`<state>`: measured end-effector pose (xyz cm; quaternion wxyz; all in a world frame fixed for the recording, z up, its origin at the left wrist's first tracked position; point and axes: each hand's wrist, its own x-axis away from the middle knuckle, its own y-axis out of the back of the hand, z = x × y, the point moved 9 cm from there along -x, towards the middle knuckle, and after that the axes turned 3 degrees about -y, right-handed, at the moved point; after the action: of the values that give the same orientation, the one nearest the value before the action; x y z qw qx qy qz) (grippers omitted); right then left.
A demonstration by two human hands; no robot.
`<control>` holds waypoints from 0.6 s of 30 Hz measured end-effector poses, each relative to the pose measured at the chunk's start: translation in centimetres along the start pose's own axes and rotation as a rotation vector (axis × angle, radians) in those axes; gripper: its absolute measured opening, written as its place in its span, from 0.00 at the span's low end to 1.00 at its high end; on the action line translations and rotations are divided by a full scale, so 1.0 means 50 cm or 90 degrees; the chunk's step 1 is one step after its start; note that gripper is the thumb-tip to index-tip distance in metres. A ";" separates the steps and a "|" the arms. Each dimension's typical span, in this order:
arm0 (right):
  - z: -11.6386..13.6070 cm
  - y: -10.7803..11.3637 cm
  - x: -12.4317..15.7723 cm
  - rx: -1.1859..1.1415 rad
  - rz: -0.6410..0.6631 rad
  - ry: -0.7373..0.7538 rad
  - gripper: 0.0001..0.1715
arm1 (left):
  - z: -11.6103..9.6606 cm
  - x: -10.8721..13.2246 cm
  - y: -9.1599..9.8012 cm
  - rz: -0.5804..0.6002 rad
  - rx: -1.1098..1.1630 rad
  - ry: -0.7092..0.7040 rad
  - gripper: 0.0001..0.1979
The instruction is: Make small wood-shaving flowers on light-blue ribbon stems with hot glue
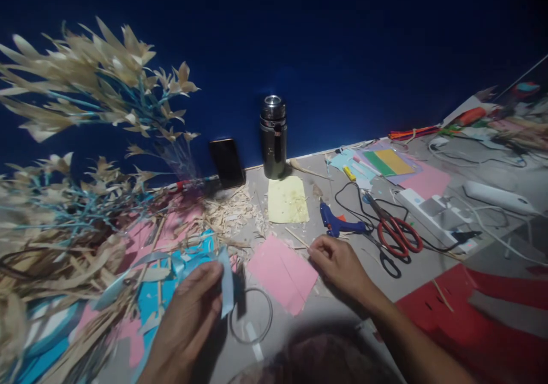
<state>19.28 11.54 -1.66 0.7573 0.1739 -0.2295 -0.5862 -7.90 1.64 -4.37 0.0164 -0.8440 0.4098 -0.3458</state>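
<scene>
My left hand (pixel 188 315) pinches a light blue paper strip (pixel 226 284) that curls leftward over the table. My right hand (pixel 336 261) rests near a pink paper sheet (pixel 282 273), its fingers closed on the end of a thin wooden stick (pixel 296 237). A blue glue gun (pixel 338 223) lies just beyond my right hand. Red-handled scissors (pixel 396 233) lie to its right. A thin wire ring (pixel 252 314) lies on the table below the blue strip.
Dried leafy branches with blue stems (pixel 85 116) fill the left. A metal flask (pixel 273 136), a dark phone (pixel 226 161) and a yellow sheet (pixel 287 199) stand at the back. A white power strip (pixel 432 215), cables, coloured papers (pixel 387 162) and red card (pixel 462 310) lie right.
</scene>
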 end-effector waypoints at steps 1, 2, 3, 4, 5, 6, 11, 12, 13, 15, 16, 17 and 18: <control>0.001 -0.006 0.003 0.070 0.016 0.005 0.11 | -0.001 -0.005 0.016 -0.015 -0.001 0.000 0.06; 0.005 -0.021 0.007 0.135 0.043 0.011 0.12 | 0.003 -0.008 0.026 -0.023 0.002 0.005 0.05; 0.011 -0.041 0.011 0.194 0.071 0.017 0.12 | 0.008 -0.010 0.029 -0.027 0.008 0.009 0.05; 0.019 -0.065 0.015 0.248 0.100 0.025 0.12 | 0.015 -0.011 0.026 -0.025 0.017 0.016 0.05; 0.027 -0.090 0.017 0.296 0.126 0.033 0.14 | 0.022 -0.010 0.018 -0.018 0.025 0.023 0.05; 0.034 -0.111 0.018 0.336 0.142 0.040 0.15 | 0.028 -0.009 0.005 -0.006 0.032 0.029 0.05; 0.045 -0.159 0.004 0.456 0.152 0.036 0.11 | 0.040 -0.008 -0.030 -0.024 0.050 0.042 0.08; 0.045 -0.160 0.000 0.461 0.150 0.036 0.11 | 0.039 -0.009 -0.032 -0.030 0.053 0.043 0.08; 0.045 -0.160 -0.004 0.461 0.146 0.038 0.11 | 0.038 -0.010 -0.034 -0.027 0.057 0.043 0.08; 0.044 -0.158 -0.011 0.454 0.135 0.046 0.11 | 0.036 -0.013 -0.041 -0.008 0.064 0.038 0.07; 0.043 -0.157 -0.014 0.455 0.134 0.050 0.11 | 0.035 -0.013 -0.045 0.000 0.071 0.034 0.07; 0.043 -0.155 -0.016 0.452 0.132 0.053 0.11 | 0.035 -0.014 -0.047 0.008 0.077 0.031 0.07; 0.045 -0.149 -0.018 0.436 0.124 0.055 0.11 | 0.037 -0.015 -0.050 0.015 0.081 0.030 0.07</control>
<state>11.84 10.56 -3.88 0.7163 0.4198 -0.3961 -0.3922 -5.43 3.36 -5.41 0.0646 -0.8281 0.3968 -0.3906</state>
